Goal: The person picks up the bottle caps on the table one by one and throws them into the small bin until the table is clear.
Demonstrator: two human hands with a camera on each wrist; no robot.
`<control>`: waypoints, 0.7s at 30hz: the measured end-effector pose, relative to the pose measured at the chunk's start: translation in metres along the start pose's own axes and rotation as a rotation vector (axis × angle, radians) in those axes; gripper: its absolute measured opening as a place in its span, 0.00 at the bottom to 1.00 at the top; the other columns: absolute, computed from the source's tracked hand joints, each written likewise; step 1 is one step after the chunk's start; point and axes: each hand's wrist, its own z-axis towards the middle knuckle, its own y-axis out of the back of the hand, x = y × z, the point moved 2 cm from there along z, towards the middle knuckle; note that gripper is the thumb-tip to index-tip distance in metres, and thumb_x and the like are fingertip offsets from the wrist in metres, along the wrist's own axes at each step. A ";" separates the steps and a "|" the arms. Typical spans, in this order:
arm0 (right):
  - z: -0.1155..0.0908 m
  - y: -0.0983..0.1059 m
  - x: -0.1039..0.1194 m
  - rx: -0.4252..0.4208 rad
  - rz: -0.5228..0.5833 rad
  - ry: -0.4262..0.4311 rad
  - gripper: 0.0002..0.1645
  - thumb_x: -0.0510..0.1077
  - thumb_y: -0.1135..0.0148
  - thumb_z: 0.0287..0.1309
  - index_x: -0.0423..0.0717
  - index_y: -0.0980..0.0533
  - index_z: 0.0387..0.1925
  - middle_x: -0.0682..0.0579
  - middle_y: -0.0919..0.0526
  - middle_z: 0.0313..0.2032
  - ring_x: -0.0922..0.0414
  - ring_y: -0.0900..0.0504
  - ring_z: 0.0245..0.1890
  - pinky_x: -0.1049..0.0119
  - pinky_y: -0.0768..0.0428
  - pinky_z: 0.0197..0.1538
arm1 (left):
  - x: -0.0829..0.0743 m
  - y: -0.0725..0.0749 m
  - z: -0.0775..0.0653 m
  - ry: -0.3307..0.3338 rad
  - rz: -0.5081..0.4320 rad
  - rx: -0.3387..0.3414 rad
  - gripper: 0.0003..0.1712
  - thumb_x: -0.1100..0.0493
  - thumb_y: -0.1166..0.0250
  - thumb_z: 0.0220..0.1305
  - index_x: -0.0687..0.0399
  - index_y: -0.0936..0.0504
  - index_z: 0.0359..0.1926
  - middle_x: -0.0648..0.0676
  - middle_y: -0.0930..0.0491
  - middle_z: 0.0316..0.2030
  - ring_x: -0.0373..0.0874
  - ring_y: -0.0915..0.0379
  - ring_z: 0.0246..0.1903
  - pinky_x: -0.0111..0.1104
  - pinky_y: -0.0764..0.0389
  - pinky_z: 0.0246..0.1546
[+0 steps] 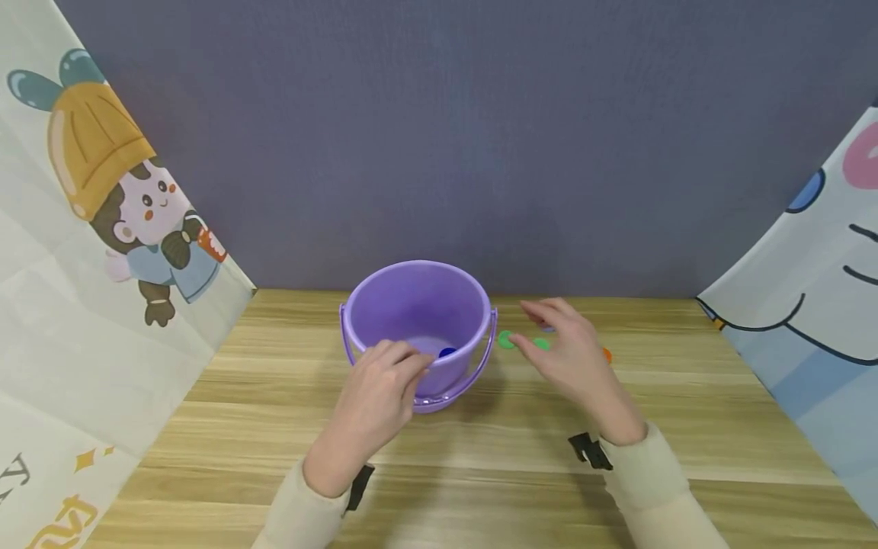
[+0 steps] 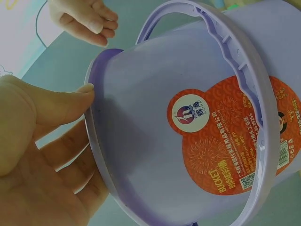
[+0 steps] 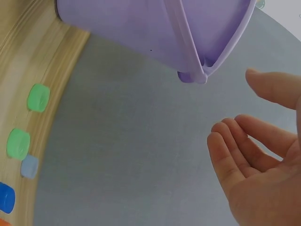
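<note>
A purple bucket [image 1: 418, 286] stands upright with its handle hanging down at the front; a dark blue cap [image 1: 447, 352] lies inside. At the near rim, my left hand [image 1: 384, 385] has its fingers over the inner side and its thumb outside, holding the edge. The left wrist view shows the thumb tip right at the rim, with a red label [image 2: 225, 136] on the bucket's wall. To the right, my right hand [image 1: 565, 354] is raised over the table, fingers apart and holding nothing. Two green bottle caps [image 3: 38, 97] lie close below it.
Near the green caps lie a light blue cap [image 3: 29, 166], a blue cap [image 3: 6, 197] and an orange cap [image 1: 607, 355]. A grey panel [image 1: 446, 152] rises behind the wooden table [image 1: 480, 488]. Printed cloths [image 1: 41, 320] hang at both sides.
</note>
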 end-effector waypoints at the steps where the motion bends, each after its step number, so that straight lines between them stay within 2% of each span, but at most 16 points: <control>1: -0.001 0.000 0.000 -0.001 -0.001 -0.002 0.30 0.39 0.24 0.53 0.33 0.22 0.57 0.41 0.17 0.50 0.44 0.18 0.48 0.46 0.20 0.53 | 0.000 0.000 0.000 0.001 0.001 0.000 0.12 0.68 0.27 0.55 0.56 0.11 0.42 0.50 0.15 0.36 0.47 0.24 0.32 0.38 0.24 0.34; 12: -0.011 0.006 -0.009 0.040 -0.010 -0.050 0.30 0.42 0.26 0.56 0.34 0.22 0.59 0.41 0.17 0.52 0.44 0.19 0.51 0.43 0.24 0.56 | 0.002 0.003 -0.002 0.002 0.000 0.002 0.13 0.68 0.27 0.55 0.56 0.11 0.43 0.50 0.15 0.36 0.47 0.24 0.33 0.38 0.24 0.35; 21: -0.019 0.012 -0.023 0.072 -0.023 -0.053 0.29 0.42 0.26 0.57 0.35 0.22 0.58 0.42 0.17 0.53 0.44 0.19 0.51 0.44 0.23 0.54 | 0.001 0.002 -0.002 0.004 0.003 0.006 0.14 0.68 0.26 0.54 0.56 0.11 0.43 0.50 0.15 0.37 0.47 0.24 0.33 0.38 0.23 0.36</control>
